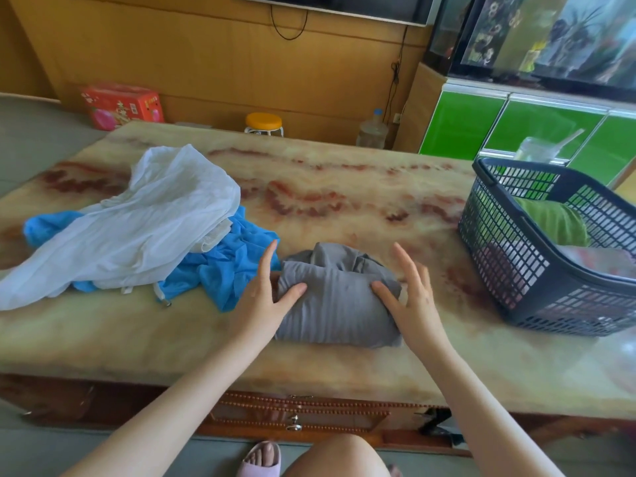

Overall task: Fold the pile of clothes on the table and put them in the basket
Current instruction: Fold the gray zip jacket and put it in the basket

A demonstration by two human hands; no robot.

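On bench (344, 187), folded grey bundle (337, 304) near edge; left grip (265, 297), right grip (409, 297) flank it, fingers spread apart, thumbs touching; basket (499, 242) right.

We log both arms bare and stretched forward, converging toward mid-view. The left forearm (165, 401) rises from the lower left corner and the right forearm (481, 401) from the lower right. Both wrists are straight.

The left grip (263, 299) has its palm turned inward. Its fingers are straight, close together and pointing away from us, and the left thumb (292, 292) is splayed toward the right.

The right grip (411, 304) mirrors this pose. Its fingers are straight and slightly fanned, and the right thumb (380, 289) is splayed toward the left.

The palms face each other, apart, and the fingers are uncurled. A bare knee (344, 452) shows low between the forearms.
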